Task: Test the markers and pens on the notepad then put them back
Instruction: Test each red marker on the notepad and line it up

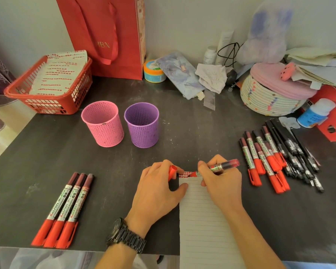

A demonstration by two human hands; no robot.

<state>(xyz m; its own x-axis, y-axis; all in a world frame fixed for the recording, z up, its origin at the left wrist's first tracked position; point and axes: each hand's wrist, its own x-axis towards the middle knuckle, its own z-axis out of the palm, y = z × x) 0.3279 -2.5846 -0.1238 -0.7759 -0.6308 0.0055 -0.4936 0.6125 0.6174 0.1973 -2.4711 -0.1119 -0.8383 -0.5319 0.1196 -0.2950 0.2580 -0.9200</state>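
A lined notepad [202, 216] lies on the dark table's near edge, with red marks along its top. My right hand [220, 181] grips a red marker [219, 166] whose tip touches the pad's top edge. My left hand [159, 189] presses the pad's left corner and holds the marker's red cap [172, 171]. Three capped red markers [66, 210] lie side by side to the left. Several more red markers [264, 160] and black pens [297, 152] lie in a pile to the right. A pink cup [103, 124] and a purple cup [142, 125] stand empty behind the pad.
A red basket [47, 105] with marked paper sheets sits at the back left, a red gift bag [105, 35] behind it. A woven basket [268, 96], jars, a bottle [316, 113] and papers crowd the back right.
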